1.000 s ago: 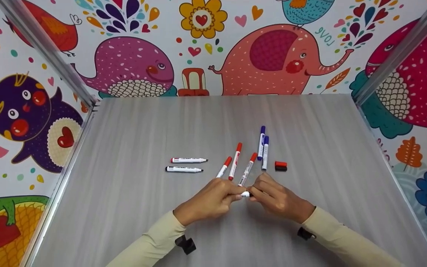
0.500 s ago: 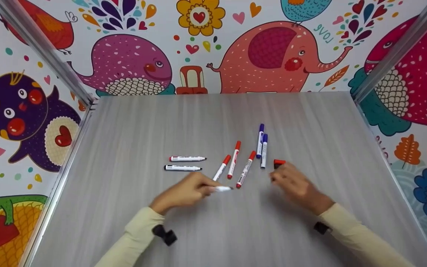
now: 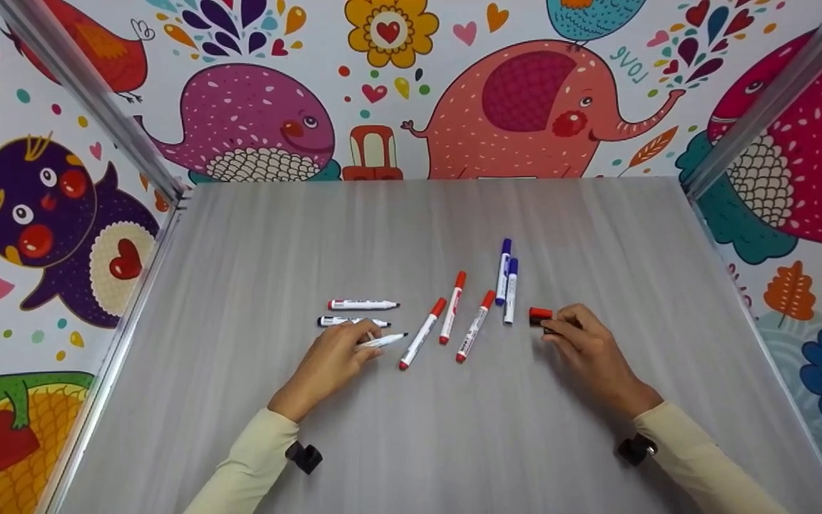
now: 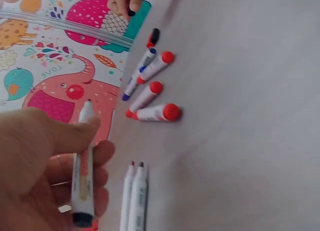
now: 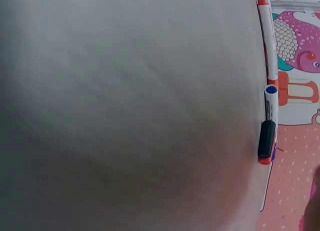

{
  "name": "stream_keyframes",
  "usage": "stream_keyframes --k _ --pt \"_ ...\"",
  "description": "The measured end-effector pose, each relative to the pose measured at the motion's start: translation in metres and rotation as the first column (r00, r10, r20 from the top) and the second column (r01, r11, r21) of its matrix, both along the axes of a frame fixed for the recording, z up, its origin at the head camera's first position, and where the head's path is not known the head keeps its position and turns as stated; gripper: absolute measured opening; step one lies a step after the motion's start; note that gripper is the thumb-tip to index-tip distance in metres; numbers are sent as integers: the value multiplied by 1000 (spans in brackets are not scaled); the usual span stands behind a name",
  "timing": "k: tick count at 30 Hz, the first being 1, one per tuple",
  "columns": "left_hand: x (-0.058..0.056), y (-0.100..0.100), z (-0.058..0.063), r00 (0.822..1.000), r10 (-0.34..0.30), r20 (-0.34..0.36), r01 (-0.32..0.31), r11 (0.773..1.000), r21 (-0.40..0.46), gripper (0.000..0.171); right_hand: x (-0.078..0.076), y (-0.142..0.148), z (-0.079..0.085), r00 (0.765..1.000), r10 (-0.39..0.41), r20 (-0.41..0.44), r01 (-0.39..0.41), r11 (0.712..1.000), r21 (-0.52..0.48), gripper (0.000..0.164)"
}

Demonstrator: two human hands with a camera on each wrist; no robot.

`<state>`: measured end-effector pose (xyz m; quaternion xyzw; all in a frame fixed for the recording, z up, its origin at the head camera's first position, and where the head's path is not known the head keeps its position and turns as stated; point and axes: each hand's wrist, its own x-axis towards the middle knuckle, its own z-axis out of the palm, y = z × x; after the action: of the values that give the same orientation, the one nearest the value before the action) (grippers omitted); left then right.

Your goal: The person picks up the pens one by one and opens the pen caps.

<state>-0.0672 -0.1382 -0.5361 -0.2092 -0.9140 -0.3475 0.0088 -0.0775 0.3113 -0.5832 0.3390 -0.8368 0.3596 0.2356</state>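
Note:
My left hand [image 3: 327,364] grips a white marker [image 4: 83,176] with a black end plug, its dark tip bare. It is held close over two uncapped markers lying side by side, one red-ended [image 3: 363,305] and one black-ended [image 3: 343,321]. On the right, my right hand [image 3: 593,350] pinches a small black cap [image 4: 131,12] between thumb and fingers. Right at its fingertips, a red cap [image 3: 540,313] and a black cap [image 5: 266,137] lie together on the table. In the right wrist view only a blurred edge of the hand shows.
Three red-capped markers, a left one [image 3: 418,340], a middle one [image 3: 452,310] and a right one [image 3: 476,325], lie slanted mid-table. Behind them, two blue-capped markers [image 3: 503,275] lie side by side. Patterned walls with metal rails [image 3: 775,100] enclose the table [image 3: 275,235].
The hands have parted from the middle, the black cap coming off the marker. My left hand carried the marker left to the uncapped pair; my right took the cap right to the other caps.

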Motion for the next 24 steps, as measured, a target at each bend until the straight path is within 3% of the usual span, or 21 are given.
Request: stream_keyframes --k 4,10,24 --pt "3 -5 -13 994 56 -97 -59 998 -25 19 -1 1 -5 998 -15 69 15 1000 11 36" --pt "5 -12 -28 976 83 -203 -88 996 -16 23 -1 3 -12 994 -26 105 21 998 53 34" --pt "-2 -21 -54 961 112 -254 -115 993 4 26 -4 4 -16 985 -73 154 54 990 128 32"
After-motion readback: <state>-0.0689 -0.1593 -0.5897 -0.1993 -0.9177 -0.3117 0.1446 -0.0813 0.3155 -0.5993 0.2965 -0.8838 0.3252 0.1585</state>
